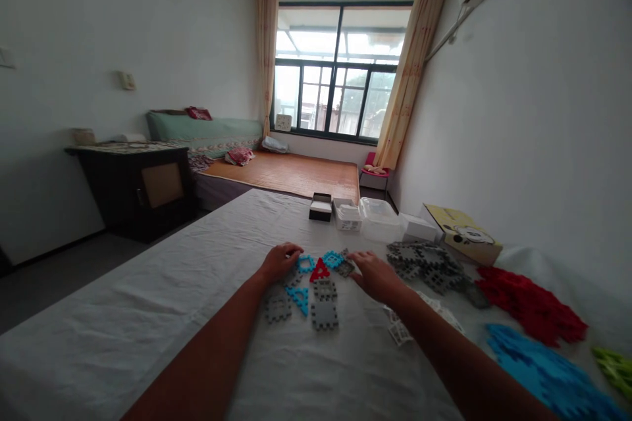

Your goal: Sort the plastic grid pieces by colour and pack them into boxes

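Half curled, the left hand [280, 263] is resting at a blue square [301, 264], the right hand [374, 275] touching a grey piece [345, 268]; whether either is pinching, I cannot tell; both pieces are flanking a red triangle [320, 271] at ten and three o'clock, seemingly a partial cluster, joints blurring; a grey pile [424, 264], red pile [533, 308] and blue pile [548, 368] are lying loose toward three to four; the right forearm [439, 342] is partly covering white pieces [401, 334].

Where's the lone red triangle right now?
Head view, below centre: the red triangle lies between the left hand and right hand, flanked by two blue pieces, with a gray square just below it in the picture.
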`<act>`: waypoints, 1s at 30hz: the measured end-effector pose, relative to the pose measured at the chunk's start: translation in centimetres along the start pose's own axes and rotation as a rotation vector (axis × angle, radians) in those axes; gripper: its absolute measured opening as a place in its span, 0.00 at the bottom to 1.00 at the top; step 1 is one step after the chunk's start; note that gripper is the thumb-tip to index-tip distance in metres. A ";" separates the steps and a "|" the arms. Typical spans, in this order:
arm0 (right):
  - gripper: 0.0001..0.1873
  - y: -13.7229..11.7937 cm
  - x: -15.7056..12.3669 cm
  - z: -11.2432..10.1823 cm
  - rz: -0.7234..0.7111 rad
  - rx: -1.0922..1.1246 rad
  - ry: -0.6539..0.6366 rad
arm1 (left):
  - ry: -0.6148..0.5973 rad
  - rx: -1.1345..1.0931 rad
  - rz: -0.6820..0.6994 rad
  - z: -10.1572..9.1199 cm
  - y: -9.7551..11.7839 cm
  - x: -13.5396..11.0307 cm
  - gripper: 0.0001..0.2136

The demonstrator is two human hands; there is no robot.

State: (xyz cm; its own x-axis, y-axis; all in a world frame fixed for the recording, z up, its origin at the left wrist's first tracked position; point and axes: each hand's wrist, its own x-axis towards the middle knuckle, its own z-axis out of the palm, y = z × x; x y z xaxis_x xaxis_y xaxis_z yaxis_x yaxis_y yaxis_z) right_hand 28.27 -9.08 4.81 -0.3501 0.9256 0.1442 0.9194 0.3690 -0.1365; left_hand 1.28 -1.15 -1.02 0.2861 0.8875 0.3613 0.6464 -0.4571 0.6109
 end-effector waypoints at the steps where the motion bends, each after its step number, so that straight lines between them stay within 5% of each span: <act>1: 0.23 0.4 1.4 0.6 0.032 -0.008 -0.008 | -0.003 0.001 -0.003 0.0 0.1 0.0 0.13; 6: 0.18 1.6 5.0 2.5 0.080 -0.016 -0.040 | -0.013 0.020 -0.002 -0.1 0.4 0.0 0.13; 12: 0.11 3.0 3.5 1.2 0.145 -0.080 0.054 | -0.038 0.045 0.016 -0.1 0.2 0.0 0.13; 18: 0.13 9.7 0.6 -2.2 0.297 -0.127 0.266 | -0.052 0.066 0.005 0.0 0.0 0.1 0.14; 22: 0.13 12.7 -0.1 -2.0 0.349 0.023 0.369 | -0.054 0.071 0.010 -0.1 0.1 0.1 0.14; 26: 0.12 11.3 0.0 -0.5 0.198 0.286 0.259 | -0.065 0.063 0.006 -0.2 0.2 0.1 0.14; 30: 0.11 8.7 0.5 0.0 0.094 0.306 0.218 | -0.063 0.048 0.005 -0.2 0.1 0.0 0.14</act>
State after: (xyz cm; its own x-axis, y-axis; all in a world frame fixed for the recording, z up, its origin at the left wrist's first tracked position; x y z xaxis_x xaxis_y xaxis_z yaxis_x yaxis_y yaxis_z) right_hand 36.11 -5.44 3.72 -0.1906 0.9288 0.3177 0.8381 0.3225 -0.4401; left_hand 1.23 -1.16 -0.86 0.3322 0.8879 0.3183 0.6779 -0.4594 0.5739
